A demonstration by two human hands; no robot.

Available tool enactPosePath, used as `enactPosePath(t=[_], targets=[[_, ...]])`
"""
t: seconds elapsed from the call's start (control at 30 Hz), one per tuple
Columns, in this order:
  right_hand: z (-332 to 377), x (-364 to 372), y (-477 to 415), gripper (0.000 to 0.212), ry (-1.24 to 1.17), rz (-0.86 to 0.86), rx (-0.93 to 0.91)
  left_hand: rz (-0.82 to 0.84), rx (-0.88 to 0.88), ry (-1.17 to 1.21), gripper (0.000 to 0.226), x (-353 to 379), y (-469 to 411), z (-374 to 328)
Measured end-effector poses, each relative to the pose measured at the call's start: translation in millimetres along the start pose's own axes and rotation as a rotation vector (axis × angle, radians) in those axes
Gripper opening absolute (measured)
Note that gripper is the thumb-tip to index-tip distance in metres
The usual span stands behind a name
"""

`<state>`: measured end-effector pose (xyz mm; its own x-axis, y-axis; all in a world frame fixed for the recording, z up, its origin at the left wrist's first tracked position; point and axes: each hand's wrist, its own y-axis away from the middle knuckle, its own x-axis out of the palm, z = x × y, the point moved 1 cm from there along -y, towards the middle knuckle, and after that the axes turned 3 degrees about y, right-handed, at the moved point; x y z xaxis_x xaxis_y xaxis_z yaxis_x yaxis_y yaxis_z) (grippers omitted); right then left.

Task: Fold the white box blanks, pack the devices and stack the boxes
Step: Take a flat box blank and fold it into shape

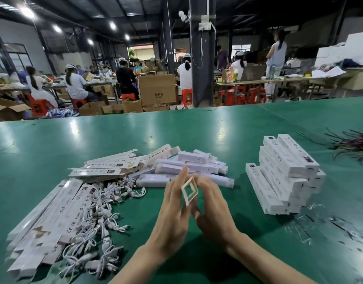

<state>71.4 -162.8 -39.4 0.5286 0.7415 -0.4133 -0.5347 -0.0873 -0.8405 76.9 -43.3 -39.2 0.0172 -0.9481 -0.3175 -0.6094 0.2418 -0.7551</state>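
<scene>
A person's two bare hands meet over the near edge of a green worktable, squeezing a white box blank open into a diamond-shaped tube, seen end-on. The left hand presses its nearly straight fingers against the tube's left side; the right hand curls its fingers round the right side. At left lie flat box blanks beside a tangle of short white cables. Just beyond the hands sits a heap of white devices; to the right stand stacked boxes, with clear plastic wrappers nearby. Behind, workers sit on red stools among cardboard cartons.
</scene>
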Motion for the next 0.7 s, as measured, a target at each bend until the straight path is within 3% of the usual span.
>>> enactPosePath(t=[0.2,0.27,0.47,0.7], targets=[[-0.2,-3.8,1.8,0.012,-0.013,-0.021,-0.078,-0.259,0.108,-0.002,0.02,-6.6,-1.6,-0.7],[0.7,-4.5,0.3,0.012,0.005,-0.017,-0.084,-0.294,0.095,0.017,0.013,-6.6,-1.1,-0.5],[4.1,-9.0,-4.8,0.022,0.013,0.009,-0.072,-0.304,-0.046,0.112,0.042,-7.6,-4.0,-9.2],[5.3,-7.5,-0.5,0.015,0.001,0.016,-0.053,-0.317,-0.06,0.049,0.026,-9.3,-3.6,-7.0]])
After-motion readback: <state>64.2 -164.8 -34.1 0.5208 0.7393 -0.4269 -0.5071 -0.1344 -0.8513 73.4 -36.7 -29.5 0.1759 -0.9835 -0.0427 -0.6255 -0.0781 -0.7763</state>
